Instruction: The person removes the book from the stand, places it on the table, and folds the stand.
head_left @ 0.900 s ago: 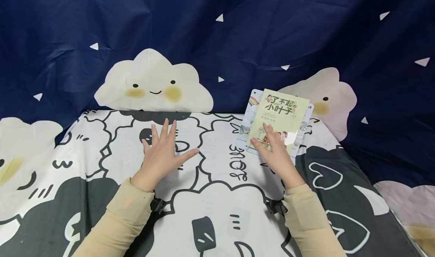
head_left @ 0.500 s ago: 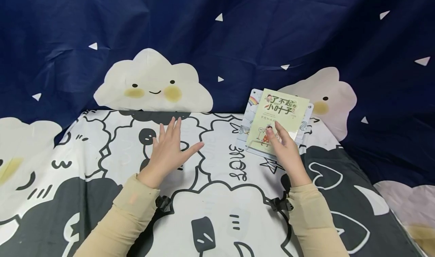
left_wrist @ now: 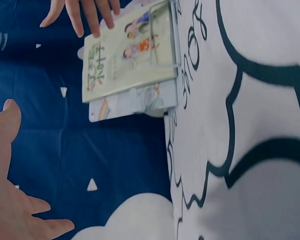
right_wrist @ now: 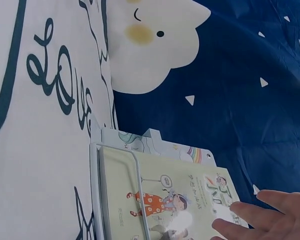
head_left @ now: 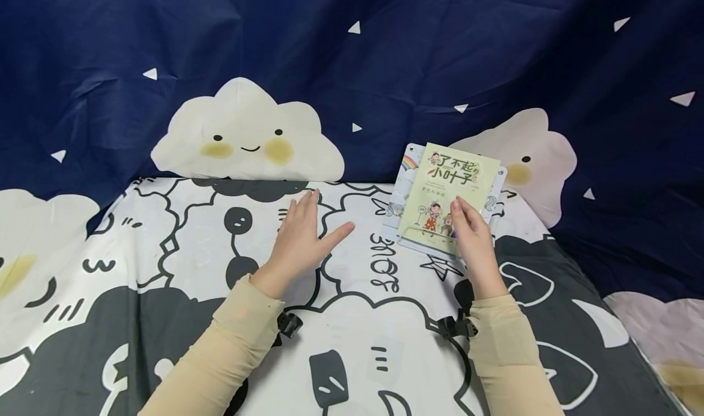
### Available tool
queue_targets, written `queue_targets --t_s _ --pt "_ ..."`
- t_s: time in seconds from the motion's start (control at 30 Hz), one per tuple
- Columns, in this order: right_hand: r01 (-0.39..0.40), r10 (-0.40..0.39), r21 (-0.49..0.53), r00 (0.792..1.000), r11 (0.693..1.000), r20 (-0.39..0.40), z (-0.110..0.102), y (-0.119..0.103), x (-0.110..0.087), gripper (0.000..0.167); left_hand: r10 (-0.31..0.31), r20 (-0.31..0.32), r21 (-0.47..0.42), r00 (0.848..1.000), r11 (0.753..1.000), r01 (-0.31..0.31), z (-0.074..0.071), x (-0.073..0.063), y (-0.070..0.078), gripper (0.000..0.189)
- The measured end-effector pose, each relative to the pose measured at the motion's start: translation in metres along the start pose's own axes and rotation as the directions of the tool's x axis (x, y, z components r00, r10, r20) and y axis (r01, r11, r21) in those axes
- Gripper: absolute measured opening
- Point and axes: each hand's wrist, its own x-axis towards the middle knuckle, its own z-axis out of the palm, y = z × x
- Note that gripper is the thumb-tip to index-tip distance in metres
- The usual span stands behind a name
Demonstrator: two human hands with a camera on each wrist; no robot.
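Note:
A pale green children's book (head_left: 456, 178) leans upright against a reading stand (head_left: 403, 187) printed with clouds and a rainbow. Across the book's lower front runs the stand's wire retainer (right_wrist: 139, 175). My right hand (head_left: 477, 245) is at the book's right side, its extended fingers (right_wrist: 260, 216) in front of the cover; whether they touch it I cannot tell. To the left of the book, my left hand (head_left: 297, 239) hovers above the cloth, thumb spread away from straight fingers. It holds nothing.
A white and dark grey cartoon-print cloth (head_left: 352, 330) covers the surface below. Behind it hangs a navy curtain (head_left: 385, 55) with white triangles and a smiling cloud (head_left: 247, 135). Both wrists wear black camera mounts (head_left: 289, 323).
My right hand has drawn back from in front of the cover to the book's right side. The left hand has shifted rightwards. Book and stand stay where they were.

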Motion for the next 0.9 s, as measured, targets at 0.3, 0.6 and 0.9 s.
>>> queue_targets --t_s 0.3,0.6,0.9 --pt "-0.015 0.019 0.044 0.996 0.999 -0.084 -0.004 0.002 0.003 0.068 0.013 0.025 -0.093 1.0 0.996 -0.01 0.013 0.005 0.011 0.096" --pt "-0.019 0.039 0.134 0.988 0.991 -0.15 -0.01 0.005 0.01 0.065 0.018 0.041 -0.179 0.999 0.984 -0.01 0.027 0.017 0.021 0.092" --pt "-0.044 0.091 0.215 0.973 0.976 -0.214 -0.017 0.01 0.019 0.066 0.001 0.065 -0.316 0.998 0.948 0.02 0.042 0.024 0.032 0.083"
